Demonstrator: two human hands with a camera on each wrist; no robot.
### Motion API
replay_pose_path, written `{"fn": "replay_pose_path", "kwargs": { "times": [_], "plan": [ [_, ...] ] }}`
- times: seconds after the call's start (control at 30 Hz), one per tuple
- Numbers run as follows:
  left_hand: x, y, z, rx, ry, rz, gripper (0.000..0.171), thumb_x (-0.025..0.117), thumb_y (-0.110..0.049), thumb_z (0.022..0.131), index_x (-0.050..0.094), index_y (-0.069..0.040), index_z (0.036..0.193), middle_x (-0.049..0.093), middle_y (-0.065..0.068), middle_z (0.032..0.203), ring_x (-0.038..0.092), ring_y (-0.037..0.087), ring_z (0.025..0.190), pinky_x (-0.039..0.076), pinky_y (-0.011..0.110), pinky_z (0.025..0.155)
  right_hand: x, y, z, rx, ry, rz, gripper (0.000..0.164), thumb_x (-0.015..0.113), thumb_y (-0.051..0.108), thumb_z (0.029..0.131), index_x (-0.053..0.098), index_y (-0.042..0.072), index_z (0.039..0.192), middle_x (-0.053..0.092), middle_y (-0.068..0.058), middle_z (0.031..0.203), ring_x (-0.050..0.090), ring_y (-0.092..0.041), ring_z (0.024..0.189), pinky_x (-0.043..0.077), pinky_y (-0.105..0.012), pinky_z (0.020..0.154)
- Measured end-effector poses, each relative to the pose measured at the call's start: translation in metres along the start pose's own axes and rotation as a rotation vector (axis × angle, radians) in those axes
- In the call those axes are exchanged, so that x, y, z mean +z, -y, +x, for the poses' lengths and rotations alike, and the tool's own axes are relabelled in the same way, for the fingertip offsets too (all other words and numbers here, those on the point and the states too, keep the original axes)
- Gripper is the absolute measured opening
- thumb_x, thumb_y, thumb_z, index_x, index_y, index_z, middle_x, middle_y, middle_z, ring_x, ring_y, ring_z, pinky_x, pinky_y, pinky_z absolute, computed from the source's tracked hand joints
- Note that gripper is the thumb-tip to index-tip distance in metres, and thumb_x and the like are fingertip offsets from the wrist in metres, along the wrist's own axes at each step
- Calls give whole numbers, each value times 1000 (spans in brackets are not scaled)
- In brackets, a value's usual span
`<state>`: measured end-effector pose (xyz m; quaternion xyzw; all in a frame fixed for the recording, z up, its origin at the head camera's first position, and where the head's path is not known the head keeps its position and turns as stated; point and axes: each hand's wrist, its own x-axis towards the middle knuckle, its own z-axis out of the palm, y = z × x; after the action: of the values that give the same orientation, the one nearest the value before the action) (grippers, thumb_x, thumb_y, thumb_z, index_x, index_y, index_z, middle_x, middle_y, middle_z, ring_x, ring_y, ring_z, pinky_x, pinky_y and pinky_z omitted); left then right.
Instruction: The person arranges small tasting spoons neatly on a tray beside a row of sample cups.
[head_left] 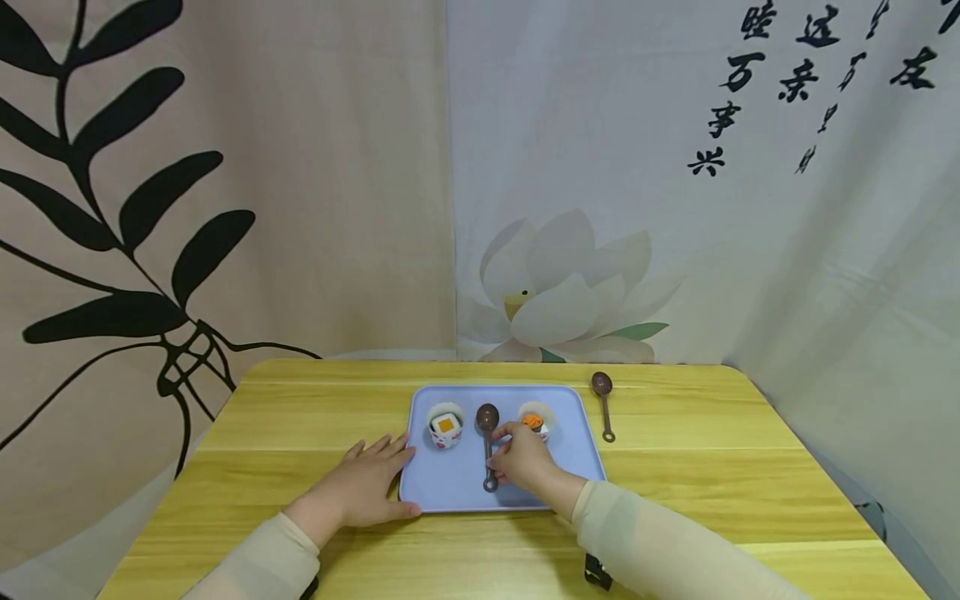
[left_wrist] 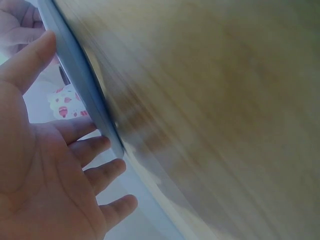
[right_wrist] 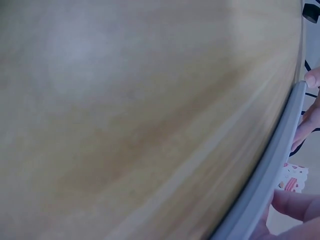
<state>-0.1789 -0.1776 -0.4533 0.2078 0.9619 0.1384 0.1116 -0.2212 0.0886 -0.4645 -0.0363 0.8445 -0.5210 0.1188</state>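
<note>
A light blue tray [head_left: 450, 492] lies on the table. On it is a brown spoon [head_left: 487, 417], bowl toward the far side, between two small paper cups. My right hand [head_left: 528, 462] has its fingertips at the spoon's handle and seems to pinch it. The left cup [head_left: 446, 429] holds a white piece with an orange-yellow square. Partly behind my right hand, the right cup [head_left: 545, 412] holds something orange. My left hand [head_left: 360, 483] rests against the tray's left edge, thumb at the near corner, fingers spread, palm empty in the left wrist view.
Another brown spoon [head_left: 603, 404] lies on the wooden table [head_left: 697, 467] beyond the tray's right side. Printed curtains [head_left: 360, 167] hang behind the table's back edge. A black item [head_left: 596, 573] shows beside the right sleeve.
</note>
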Motion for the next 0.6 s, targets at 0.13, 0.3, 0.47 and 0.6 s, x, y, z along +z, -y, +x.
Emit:
{"fn": "replay_pose_path", "kwargs": {
  "times": [0.13, 0.3, 0.47, 0.6],
  "plan": [
    [0, 0, 0, 5, -2, 0, 95, 68, -68, 82, 46, -4, 150, 32, 14, 161, 27, 40, 147, 17, 66, 115, 0, -1, -1, -5, 3, 1, 32, 70, -11, 83, 58, -5, 113, 61, -8, 70, 63, -16, 54, 59, -34, 53],
    [1, 1, 2, 6, -5, 7, 95, 67, -68, 83, 46, -5, 150, 32, 13, 161, 27, 40, 147, 16, 66, 115, -2, -1, -2, -3, 5, 1, 31, 69, -9, 85, 58, -6, 114, 62, -8, 69, 62, -15, 54, 58, -33, 53],
    [3, 2, 3, -2, -5, 6, 95, 67, -68, 82, 45, -6, 150, 31, 12, 161, 26, 40, 148, 15, 65, 116, -2, -3, -1, 1, 6, -7, 30, 69, -9, 86, 59, -6, 114, 61, -7, 69, 60, -14, 52, 58, -33, 52],
    [3, 1, 4, -8, -2, 8, 95, 67, -68, 82, 45, -6, 151, 31, 12, 162, 26, 39, 148, 15, 65, 116, -2, -4, 0, -1, 5, -10, 30, 69, -9, 85, 59, -6, 114, 60, -6, 69, 60, -14, 52, 58, -33, 52]
  ]
}}
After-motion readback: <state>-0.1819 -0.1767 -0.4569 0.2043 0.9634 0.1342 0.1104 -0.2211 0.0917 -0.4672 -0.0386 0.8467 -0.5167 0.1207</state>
